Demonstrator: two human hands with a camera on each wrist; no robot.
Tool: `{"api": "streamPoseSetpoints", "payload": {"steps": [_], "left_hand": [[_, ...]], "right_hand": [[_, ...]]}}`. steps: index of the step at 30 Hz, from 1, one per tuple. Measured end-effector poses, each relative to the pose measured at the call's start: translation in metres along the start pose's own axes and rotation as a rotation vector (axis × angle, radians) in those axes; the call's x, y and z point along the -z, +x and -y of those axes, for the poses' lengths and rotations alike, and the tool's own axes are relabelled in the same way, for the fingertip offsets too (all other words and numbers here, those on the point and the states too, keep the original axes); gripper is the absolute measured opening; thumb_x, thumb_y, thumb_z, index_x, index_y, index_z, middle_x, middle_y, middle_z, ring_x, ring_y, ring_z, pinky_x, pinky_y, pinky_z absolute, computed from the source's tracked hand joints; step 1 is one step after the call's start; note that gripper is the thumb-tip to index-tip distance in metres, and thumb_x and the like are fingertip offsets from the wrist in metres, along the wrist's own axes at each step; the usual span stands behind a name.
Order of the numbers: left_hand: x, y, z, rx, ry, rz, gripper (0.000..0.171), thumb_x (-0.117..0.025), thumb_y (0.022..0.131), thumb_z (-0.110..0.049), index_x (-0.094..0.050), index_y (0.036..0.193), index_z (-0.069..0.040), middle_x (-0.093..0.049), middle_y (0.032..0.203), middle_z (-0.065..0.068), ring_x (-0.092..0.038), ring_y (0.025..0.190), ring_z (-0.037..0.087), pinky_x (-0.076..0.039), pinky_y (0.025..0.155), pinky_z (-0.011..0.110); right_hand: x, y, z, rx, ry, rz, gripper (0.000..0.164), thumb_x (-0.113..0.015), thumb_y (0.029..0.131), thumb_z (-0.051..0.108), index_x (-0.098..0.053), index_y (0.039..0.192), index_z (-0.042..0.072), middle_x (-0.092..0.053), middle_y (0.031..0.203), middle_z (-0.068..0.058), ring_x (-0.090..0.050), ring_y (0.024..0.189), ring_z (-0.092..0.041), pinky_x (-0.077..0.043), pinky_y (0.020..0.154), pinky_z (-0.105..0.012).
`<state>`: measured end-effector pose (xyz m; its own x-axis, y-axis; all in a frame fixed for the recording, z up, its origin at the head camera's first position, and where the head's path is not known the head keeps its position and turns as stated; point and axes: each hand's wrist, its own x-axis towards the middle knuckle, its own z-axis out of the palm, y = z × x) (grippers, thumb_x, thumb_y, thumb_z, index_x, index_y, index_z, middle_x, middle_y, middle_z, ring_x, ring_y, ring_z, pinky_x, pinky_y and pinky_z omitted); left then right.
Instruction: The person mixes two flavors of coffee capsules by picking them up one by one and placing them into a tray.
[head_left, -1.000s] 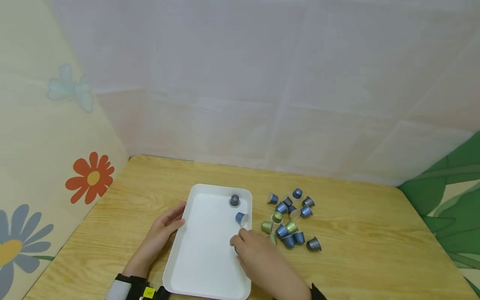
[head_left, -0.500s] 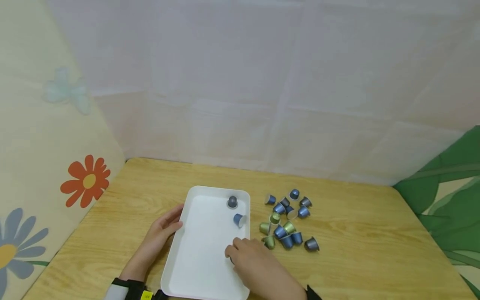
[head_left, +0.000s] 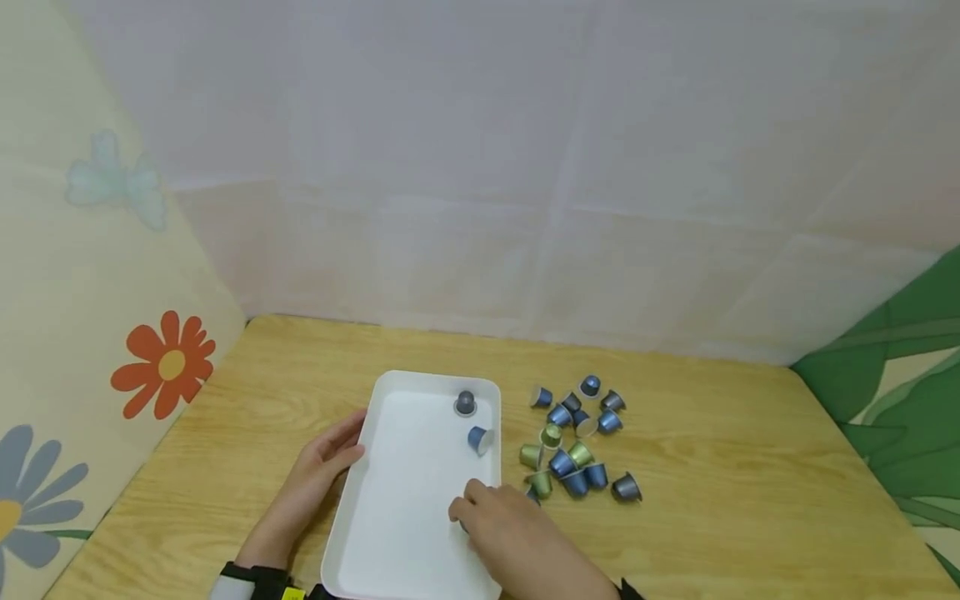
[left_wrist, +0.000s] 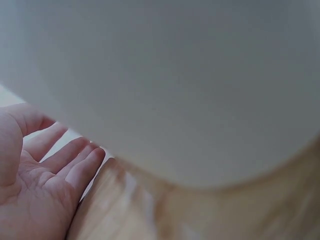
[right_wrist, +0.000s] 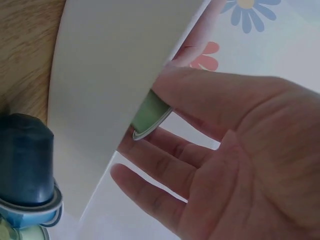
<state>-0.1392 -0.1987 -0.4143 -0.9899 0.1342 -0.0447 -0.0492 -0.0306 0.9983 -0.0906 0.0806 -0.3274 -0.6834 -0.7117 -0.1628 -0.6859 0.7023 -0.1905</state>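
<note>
Right hand [head_left: 510,529]: reaches over the near right part of the white rectangular tray with raised rim [head_left: 408,500]. Thumb and fingertips pinch a light green capsule with a silver rim [right_wrist: 151,111]. The capsule sits at the fingertips, well ahead of the palm, its rim tilted palmward; the tray's right wall hides part of it in the right wrist view.

Left hand [head_left: 326,458]: at the tray's left side, fingers loosely extended, thumb touching the rim.

On the tray, far right: a dark grey dome-shaped capsule [head_left: 466,402] stands rim down; just nearer, a blue capsule with a pale lid [head_left: 477,439] lies on its side.

Right of the tray: a loose cluster of blue, green and grey capsules [head_left: 562,463] on the light wood-grain table [head_left: 720,475].
</note>
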Motion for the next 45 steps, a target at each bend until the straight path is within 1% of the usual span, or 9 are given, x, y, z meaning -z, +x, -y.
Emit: {"api": "streamPoseSetpoints", "payload": {"steps": [7, 12, 15, 18, 25, 29, 32, 40, 45], "left_hand": [[0.003, -0.004, -0.005, -0.006, 0.021, -0.023, 0.056, -0.061, 0.099, -0.017, -0.041, 0.149, -0.003, -0.041, 0.153, 0.013, -0.048, 0.127, 0.001, -0.043, 0.097, 0.017], [0.001, -0.005, 0.0, -0.011, -0.001, -0.01, 0.056, -0.06, 0.099, -0.013, -0.039, 0.149, 0.0, -0.039, 0.153, 0.017, -0.05, 0.124, -0.002, -0.044, 0.096, 0.018], [-0.001, -0.002, 0.0, -0.03, 0.002, -0.006, 0.055, -0.059, 0.099, -0.012, -0.04, 0.149, 0.001, -0.04, 0.153, 0.017, -0.05, 0.124, 0.0, -0.046, 0.096, 0.019], [0.0, 0.002, -0.001, -0.05, 0.019, 0.006, 0.054, -0.059, 0.1, -0.013, -0.039, 0.149, 0.001, -0.039, 0.153, 0.018, -0.049, 0.128, 0.006, -0.046, 0.096, 0.02], [0.001, 0.003, -0.002, -0.033, 0.04, -0.009, 0.054, -0.059, 0.099, -0.013, -0.04, 0.149, 0.0, -0.04, 0.153, 0.017, -0.044, 0.135, 0.02, -0.045, 0.097, 0.019], [0.0, 0.001, 0.0, -0.026, 0.036, -0.022, 0.053, -0.059, 0.099, -0.011, -0.041, 0.148, 0.0, -0.041, 0.152, 0.016, -0.044, 0.135, 0.023, -0.046, 0.096, 0.02], [-0.002, 0.002, 0.002, -0.027, 0.034, -0.024, 0.052, -0.059, 0.099, -0.011, -0.042, 0.148, -0.002, -0.042, 0.151, 0.016, -0.045, 0.135, 0.024, -0.047, 0.096, 0.021], [-0.002, 0.002, 0.004, -0.048, 0.057, -0.037, 0.052, -0.06, 0.099, -0.011, -0.043, 0.147, 0.0, -0.043, 0.15, 0.018, -0.045, 0.135, 0.028, -0.046, 0.095, 0.019], [-0.001, 0.0, 0.003, -0.056, 0.062, -0.033, 0.054, -0.061, 0.098, -0.011, -0.042, 0.147, 0.001, -0.043, 0.15, 0.019, -0.049, 0.131, 0.02, -0.046, 0.095, 0.02]], "right_hand": [[0.005, -0.004, 0.005, 0.055, -0.05, -0.044, 0.046, -0.091, 0.069, 0.021, -0.068, 0.108, 0.018, -0.053, 0.086, 0.012, -0.044, 0.073, -0.003, -0.044, 0.068, -0.022], [-0.002, -0.001, 0.007, 0.065, -0.045, 0.001, 0.03, -0.083, 0.081, 0.02, -0.068, 0.107, 0.019, -0.054, 0.085, 0.013, -0.044, 0.073, -0.002, -0.043, 0.068, -0.021], [-0.006, 0.0, 0.008, 0.053, -0.003, 0.049, 0.029, -0.08, 0.083, 0.029, -0.068, 0.107, 0.019, -0.055, 0.085, 0.013, -0.044, 0.073, -0.001, -0.044, 0.067, -0.021], [-0.008, 0.002, 0.008, 0.051, 0.004, 0.051, 0.033, -0.081, 0.083, 0.034, -0.068, 0.108, 0.018, -0.055, 0.085, 0.012, -0.045, 0.072, -0.001, -0.044, 0.067, -0.021], [-0.011, 0.003, 0.007, 0.093, -0.034, -0.036, 0.046, -0.077, 0.08, 0.052, -0.067, 0.109, 0.018, -0.055, 0.088, 0.011, -0.045, 0.075, -0.002, -0.046, 0.071, -0.023], [-0.013, 0.005, 0.009, 0.119, -0.074, -0.062, 0.031, -0.076, 0.086, 0.036, -0.067, 0.11, 0.018, -0.057, 0.09, 0.011, -0.048, 0.078, -0.002, -0.047, 0.074, -0.023], [-0.014, 0.005, 0.008, 0.11, -0.088, -0.056, 0.029, -0.077, 0.086, 0.032, -0.068, 0.109, 0.018, -0.059, 0.091, 0.01, -0.05, 0.079, -0.002, -0.048, 0.076, -0.024], [-0.019, 0.007, 0.007, 0.143, -0.088, -0.076, 0.035, -0.071, 0.088, 0.045, -0.067, 0.111, 0.018, -0.058, 0.091, 0.011, -0.049, 0.08, -0.002, -0.047, 0.077, -0.023], [-0.02, 0.009, 0.007, 0.118, -0.111, -0.067, 0.035, -0.071, 0.088, 0.044, -0.067, 0.11, 0.018, -0.061, 0.092, 0.01, -0.051, 0.08, -0.003, -0.048, 0.077, -0.025]]}}
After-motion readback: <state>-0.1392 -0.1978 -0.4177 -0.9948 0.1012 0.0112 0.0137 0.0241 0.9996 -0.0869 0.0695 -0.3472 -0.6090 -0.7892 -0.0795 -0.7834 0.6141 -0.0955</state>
